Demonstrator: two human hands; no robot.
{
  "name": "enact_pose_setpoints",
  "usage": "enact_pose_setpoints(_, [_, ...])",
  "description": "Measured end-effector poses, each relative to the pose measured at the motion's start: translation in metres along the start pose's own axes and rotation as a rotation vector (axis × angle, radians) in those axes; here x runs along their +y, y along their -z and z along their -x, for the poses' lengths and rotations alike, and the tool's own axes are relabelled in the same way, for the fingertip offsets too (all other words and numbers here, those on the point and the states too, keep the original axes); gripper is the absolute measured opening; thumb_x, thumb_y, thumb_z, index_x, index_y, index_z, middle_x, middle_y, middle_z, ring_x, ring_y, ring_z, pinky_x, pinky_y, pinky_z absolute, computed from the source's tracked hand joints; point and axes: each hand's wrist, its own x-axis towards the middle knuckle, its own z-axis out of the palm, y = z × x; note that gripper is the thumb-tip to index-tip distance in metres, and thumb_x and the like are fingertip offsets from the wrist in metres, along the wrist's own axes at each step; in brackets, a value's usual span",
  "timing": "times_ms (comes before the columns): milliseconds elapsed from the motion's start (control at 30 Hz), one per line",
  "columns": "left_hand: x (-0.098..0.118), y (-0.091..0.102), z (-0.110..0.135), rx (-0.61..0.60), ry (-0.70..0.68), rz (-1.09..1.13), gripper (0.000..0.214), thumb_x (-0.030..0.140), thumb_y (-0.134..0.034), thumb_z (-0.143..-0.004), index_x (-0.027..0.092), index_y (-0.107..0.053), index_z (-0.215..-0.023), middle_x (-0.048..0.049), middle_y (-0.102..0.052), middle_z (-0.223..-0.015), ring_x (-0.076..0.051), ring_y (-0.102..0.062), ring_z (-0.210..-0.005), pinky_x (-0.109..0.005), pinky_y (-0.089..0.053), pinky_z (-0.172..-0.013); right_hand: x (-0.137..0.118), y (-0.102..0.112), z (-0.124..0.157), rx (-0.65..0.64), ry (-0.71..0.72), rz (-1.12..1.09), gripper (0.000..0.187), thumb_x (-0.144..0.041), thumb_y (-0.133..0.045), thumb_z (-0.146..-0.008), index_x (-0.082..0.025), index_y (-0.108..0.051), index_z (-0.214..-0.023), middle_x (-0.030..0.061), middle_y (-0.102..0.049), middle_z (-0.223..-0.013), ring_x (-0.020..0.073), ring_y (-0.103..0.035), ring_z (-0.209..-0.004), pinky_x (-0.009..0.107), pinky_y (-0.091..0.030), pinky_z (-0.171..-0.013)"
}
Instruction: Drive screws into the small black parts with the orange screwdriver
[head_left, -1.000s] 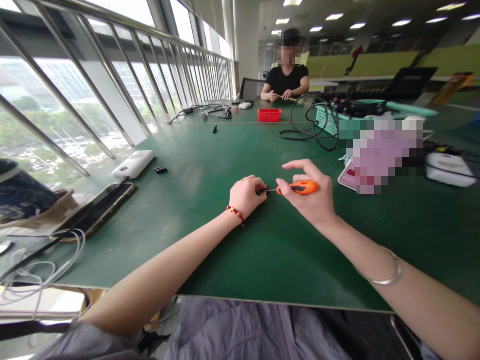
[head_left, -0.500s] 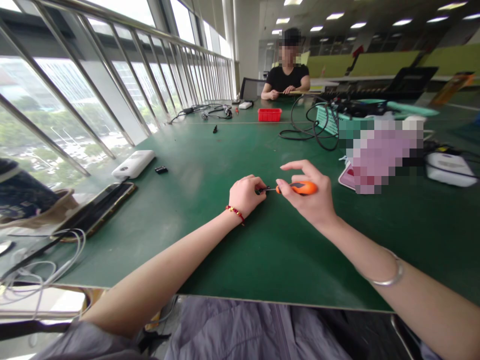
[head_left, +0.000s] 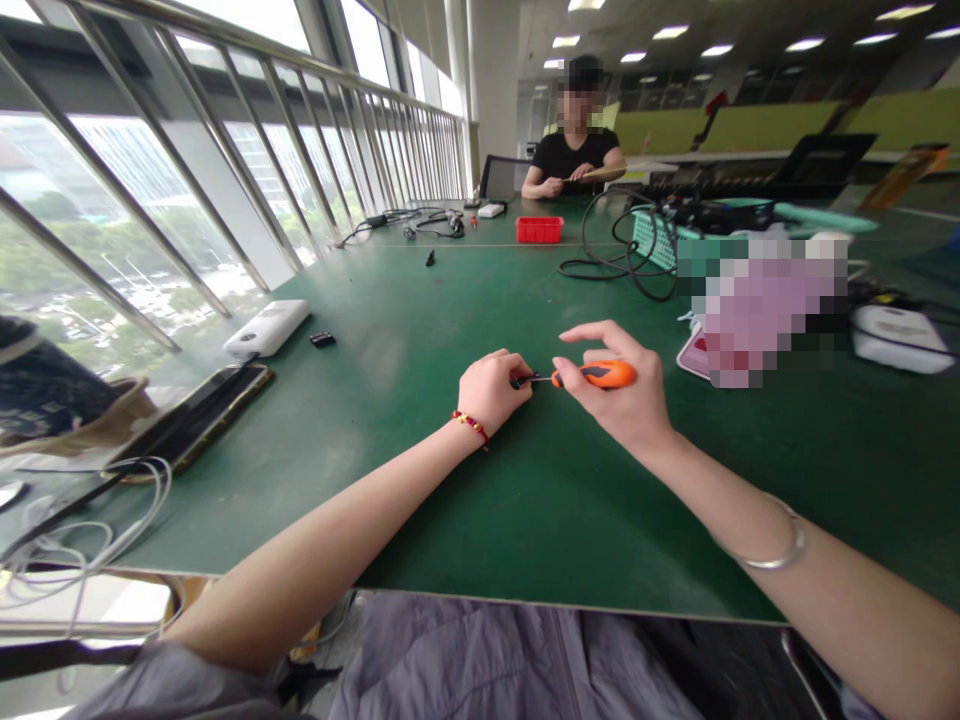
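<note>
Over the middle of the green table, my left hand (head_left: 495, 392) is closed around a small black part (head_left: 524, 381), mostly hidden by the fingers, so its kind cannot be made out. My right hand (head_left: 626, 395) holds a screwdriver (head_left: 609, 375) with an orange and black handle, the thumb against the handle and the index finger stretched out above it. The thin metal shaft lies nearly level and points left, its tip at the black part.
A white power bank-like box (head_left: 268, 328), a small black piece (head_left: 322, 340) and a dark phone (head_left: 217, 410) lie left. A red basket (head_left: 539, 230) stands farther back. A teal basket (head_left: 652, 240) with cables is right. A person (head_left: 576, 155) sits across the table.
My hands and the screwdriver stay almost in place; the orange handle looks slightly turned. Across the table, the other person's hands have shifted a little with a thin flat object.
</note>
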Motion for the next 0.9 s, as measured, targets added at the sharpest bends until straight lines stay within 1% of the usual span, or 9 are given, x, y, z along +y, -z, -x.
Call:
enact_pose_setpoints(100, [0.0001, 0.0003, -0.0003, -0.004, 0.000, 0.002, 0.008, 0.023, -0.059, -0.072, 0.021, -0.067, -0.074, -0.0003, -0.066, -0.083, -0.015, -0.060, -0.074, -0.024, -0.045, -0.064, -0.0010, 0.0007, -0.0003, -0.021, 0.042, -0.016, 0.023, -0.030, -0.060, -0.074, -0.021, -0.055, -0.094, -0.0088, -0.043, -0.050, 0.0081, -0.040, -0.042, 0.024, -0.038, -0.051])
enact_pose_setpoints(200, [0.0000, 0.0003, -0.0003, 0.001, -0.001, -0.001, 0.008, 0.022, -0.060, -0.071, 0.021, -0.067, -0.076, -0.0001, -0.066, -0.083, -0.015, -0.060, -0.074, -0.024, -0.044, -0.064, 0.0034, -0.0019, -0.0013, 0.034, 0.116, -0.083, 0.050, -0.028, -0.062, -0.070, -0.021, -0.044, -0.117, 0.0000, -0.060, -0.082, 0.0132, -0.056, -0.064, 0.027, -0.046, -0.060])
enact_pose_setpoints(267, [-0.0003, 0.0001, -0.0002, 0.008, 0.002, -0.001, 0.009, 0.023, -0.061, -0.071, 0.021, -0.067, -0.076, -0.0001, -0.067, -0.082, -0.015, -0.060, -0.074, -0.024, -0.044, -0.063, 0.0059, -0.0037, -0.0015, 0.051, 0.112, -0.101, 0.065, -0.032, -0.066, -0.067, -0.022, -0.036, -0.124, 0.0046, -0.059, -0.098, 0.0148, -0.059, -0.071, 0.029, -0.048, -0.062])
enact_pose_setpoints(367, [-0.0011, -0.0003, -0.0003, 0.009, 0.005, -0.003, 0.009, 0.024, -0.061, -0.071, 0.021, -0.067, -0.076, -0.0002, -0.067, -0.082, -0.015, -0.060, -0.074, -0.024, -0.044, -0.062, 0.0052, -0.0041, -0.0009, 0.053, 0.022, -0.021, 0.064, -0.039, -0.069, -0.065, -0.023, -0.042, -0.120, -0.0022, -0.058, -0.076, 0.0129, -0.053, -0.055, 0.027, -0.044, -0.053])
enact_pose_setpoints(533, [-0.0024, -0.0007, -0.0007, -0.001, -0.002, 0.000, 0.011, 0.023, -0.059, -0.071, 0.022, -0.068, -0.078, -0.0001, -0.067, -0.084, -0.015, -0.060, -0.075, -0.023, -0.044, -0.063, 0.0008, -0.0010, -0.0010, -0.002, -0.055, 0.001, 0.021, -0.035, -0.062, -0.074, -0.021, -0.058, -0.088, -0.0067, -0.046, -0.053, 0.0098, -0.048, -0.046, 0.024, -0.039, -0.051])
enact_pose_setpoints(700, [-0.0018, -0.0010, -0.0005, 0.014, -0.001, -0.005, 0.009, 0.023, -0.060, -0.071, 0.021, -0.067, -0.076, 0.0003, -0.066, -0.082, -0.015, -0.059, -0.073, -0.023, -0.043, -0.061, 0.0061, -0.0033, -0.0018, 0.084, 0.103, -0.063, 0.051, -0.026, -0.064, -0.067, -0.021, -0.045, -0.115, 0.0003, -0.057, -0.082, 0.0141, -0.055, -0.066, 0.028, -0.046, -0.061])
enact_pose_setpoints(767, [-0.0013, -0.0010, -0.0005, 0.016, 0.005, -0.013, 0.009, 0.025, -0.060, -0.071, 0.021, -0.067, -0.075, 0.0005, -0.066, -0.081, -0.014, -0.059, -0.072, -0.024, -0.042, -0.061, 0.0070, -0.0040, -0.0015, 0.113, 0.095, -0.043, 0.060, -0.029, -0.068, -0.064, -0.021, -0.042, -0.117, 0.0017, -0.057, -0.085, 0.0150, -0.055, -0.068, 0.029, -0.047, -0.061])
enact_pose_setpoints(833, [-0.0010, -0.0009, -0.0006, 0.014, 0.015, -0.021, 0.009, 0.025, -0.060, -0.072, 0.021, -0.067, -0.075, 0.0005, -0.066, -0.081, -0.014, -0.059, -0.072, -0.023, -0.042, -0.061, 0.0055, -0.0034, -0.0007, 0.090, 0.023, -0.001, 0.055, -0.033, -0.069, -0.064, -0.021, -0.046, -0.113, -0.0030, -0.053, -0.070, 0.0130, -0.051, -0.056, 0.027, -0.044, -0.054])
enact_pose_setpoints(900, [-0.0008, -0.0007, -0.0006, 0.013, 0.018, -0.021, 0.010, 0.025, -0.059, -0.072, 0.021, -0.067, -0.075, 0.0005, -0.067, -0.081, -0.014, -0.059, -0.072, -0.023, -0.042, -0.062, 0.0025, -0.0018, 0.0002, 0.039, -0.039, 0.023, 0.036, -0.035, -0.066, -0.068, -0.021, -0.054, -0.099, -0.0065, -0.047, -0.056, 0.0104, -0.046, -0.047, 0.025, -0.039, -0.049])
